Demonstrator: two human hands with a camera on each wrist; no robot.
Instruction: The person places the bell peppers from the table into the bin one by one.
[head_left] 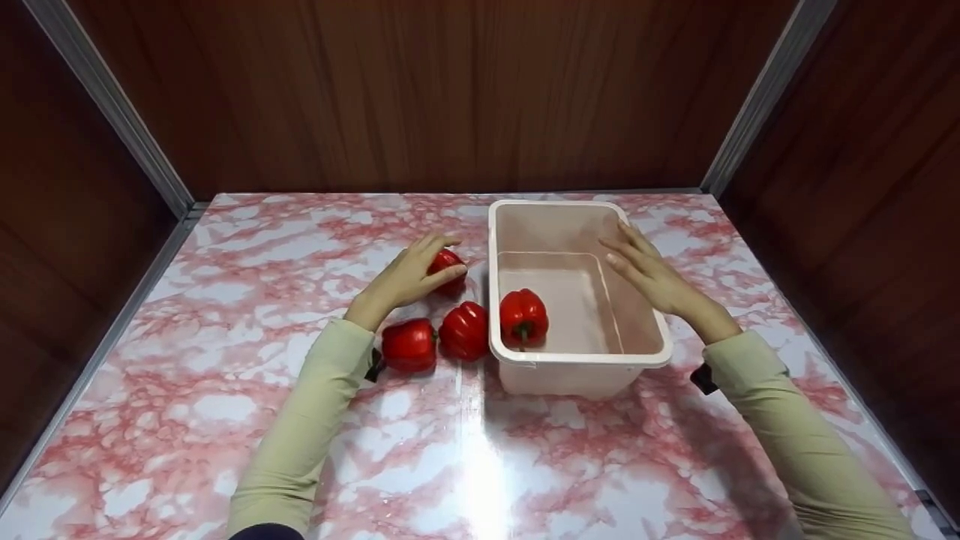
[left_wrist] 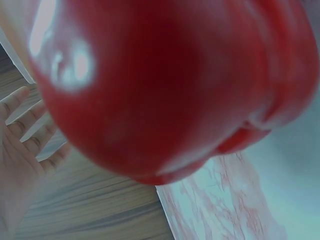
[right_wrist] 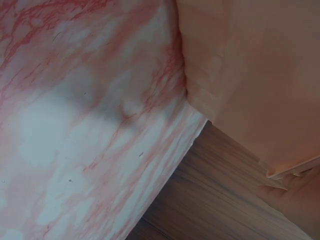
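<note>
Head view: on your tabletop (head_left: 225, 409), patterned like pink-and-white marble, a near bell pepper (head_left: 407, 348), a far bell pepper (head_left: 448, 260) and a middle bell pepper (head_left: 464, 332) are lying left to right, all glossy, red and lobed. Just beside the middle one, your smooth, pale plastic bin (head_left: 562, 379) is standing with rounded corners, while a fourth bell pepper (head_left: 523, 311) is resting inside at its near-left corner. Your left hand (head_left: 405, 276) is straddling the far bell pepper, thumb in front, fingers beyond; whether they are squeezing, I cannot tell. Your right hand (head_left: 656, 280) is spanning the bin's right rim, fingers straight and slightly spread.
</note>
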